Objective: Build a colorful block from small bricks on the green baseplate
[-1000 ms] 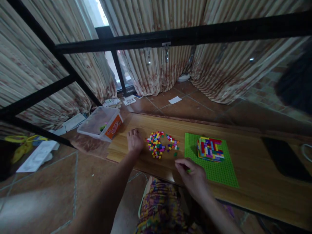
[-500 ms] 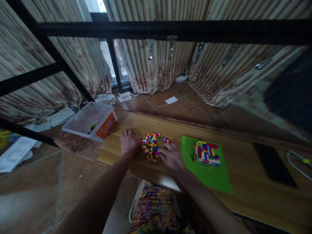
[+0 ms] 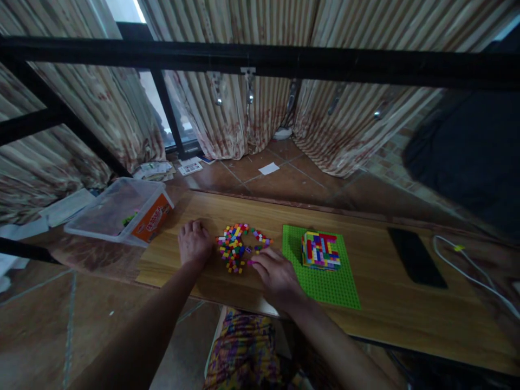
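On the wooden table, small loose toy bricks (image 3: 232, 248) of many colours lie in a pile, with a curved trail of them on its right side. My left hand (image 3: 195, 242) rests on the tabletop left of the pile, fingers curled in and nothing visible in them. At the pile's lower right, my right hand (image 3: 278, 273) pinches a small magenta toy brick (image 3: 251, 262) between thumb and finger. Right of that hand lies a green baseplate (image 3: 325, 290), bearing a block-shaped build of multicoloured bricks (image 3: 320, 251).
A clear plastic box (image 3: 109, 208) with an orange label stands beyond the table's left end. A dark flat slab (image 3: 416, 257) and a white cable (image 3: 467, 262) lie at the right. Black metal bars (image 3: 260, 59) cross in front of the curtains.
My view has swung right, so everything sits further left. My right hand has drawn back slightly from the pile, and the magenta brick now shows at its fingertips. My left hand stays put.
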`<state>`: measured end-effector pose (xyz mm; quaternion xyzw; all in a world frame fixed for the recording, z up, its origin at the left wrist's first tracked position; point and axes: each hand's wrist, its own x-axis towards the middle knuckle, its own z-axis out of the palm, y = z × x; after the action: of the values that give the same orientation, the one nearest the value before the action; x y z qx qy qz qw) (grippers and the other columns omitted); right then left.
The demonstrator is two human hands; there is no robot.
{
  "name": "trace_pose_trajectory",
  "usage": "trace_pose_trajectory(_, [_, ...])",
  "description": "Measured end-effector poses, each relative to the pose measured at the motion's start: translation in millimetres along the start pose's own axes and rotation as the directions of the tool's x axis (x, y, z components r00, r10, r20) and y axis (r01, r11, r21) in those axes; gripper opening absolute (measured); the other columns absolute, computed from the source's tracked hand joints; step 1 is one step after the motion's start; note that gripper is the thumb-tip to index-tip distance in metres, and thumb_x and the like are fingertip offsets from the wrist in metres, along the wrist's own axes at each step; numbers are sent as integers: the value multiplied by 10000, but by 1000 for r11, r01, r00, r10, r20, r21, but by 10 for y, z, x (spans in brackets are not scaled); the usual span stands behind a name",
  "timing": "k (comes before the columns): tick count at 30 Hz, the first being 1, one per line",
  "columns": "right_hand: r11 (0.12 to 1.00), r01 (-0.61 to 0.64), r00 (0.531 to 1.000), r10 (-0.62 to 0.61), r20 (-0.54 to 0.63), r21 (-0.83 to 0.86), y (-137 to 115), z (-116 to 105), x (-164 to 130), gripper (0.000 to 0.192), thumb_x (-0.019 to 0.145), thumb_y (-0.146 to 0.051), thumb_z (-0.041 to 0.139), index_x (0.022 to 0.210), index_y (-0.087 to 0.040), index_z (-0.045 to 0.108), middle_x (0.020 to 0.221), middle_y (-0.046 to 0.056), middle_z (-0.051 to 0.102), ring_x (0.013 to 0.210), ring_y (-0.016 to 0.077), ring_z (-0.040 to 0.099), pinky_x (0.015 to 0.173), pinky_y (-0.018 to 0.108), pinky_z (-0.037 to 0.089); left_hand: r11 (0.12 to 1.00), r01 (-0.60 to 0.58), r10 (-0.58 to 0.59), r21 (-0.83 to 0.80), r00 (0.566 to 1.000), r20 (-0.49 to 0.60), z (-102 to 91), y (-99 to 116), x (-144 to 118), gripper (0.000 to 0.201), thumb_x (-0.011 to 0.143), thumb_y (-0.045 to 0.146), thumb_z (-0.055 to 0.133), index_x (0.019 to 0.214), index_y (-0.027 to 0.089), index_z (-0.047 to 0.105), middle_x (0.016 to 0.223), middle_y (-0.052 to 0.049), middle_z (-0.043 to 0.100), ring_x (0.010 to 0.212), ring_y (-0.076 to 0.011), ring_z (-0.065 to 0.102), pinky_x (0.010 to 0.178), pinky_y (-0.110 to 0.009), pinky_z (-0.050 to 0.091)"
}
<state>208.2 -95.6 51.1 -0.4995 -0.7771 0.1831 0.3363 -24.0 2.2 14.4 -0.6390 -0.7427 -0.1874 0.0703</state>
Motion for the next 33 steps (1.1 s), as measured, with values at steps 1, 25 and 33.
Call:
trace_pose_trajectory(1, [998, -28, 999, 29, -21, 54, -2, -79, -110, 194, 965, -213, 489, 952, -227, 682, 927, 43, 662, 890, 172, 601, 809, 295, 482, 1000, 0, 0, 3, 1000, 2, 2, -1, 3, 315, 886, 223, 407, 1088, 111, 621, 1087, -166, 627, 1021, -314, 537, 923, -431, 413])
trace_pose_trajectory(25, [958, -125, 991, 133, 15, -259, 710, -1147, -431, 166, 912, -309, 589, 856, -228, 723, 854, 46, 683, 830, 198, 618, 790, 342, 491, 1000, -9, 9, 9, 1000, 12, 10, -15, 8, 344, 887, 231, 380, 1103, 109, 617, 1099, -177, 614, 1029, -325, 524, 905, -457, 417])
trace_pose_trajectory(33, [943, -69, 992, 98, 74, -326, 678, -1138, -354, 149, 891, -227, 591, 794, -230, 704, 828, 47, 682, 802, 205, 609, 752, 343, 483, 999, 19, -20, 27, 999, 38, -42, 26, 8, 344, 884, 231, 386, 1100, 102, 621, 1117, -176, 618, 1024, -330, 524, 897, -455, 425])
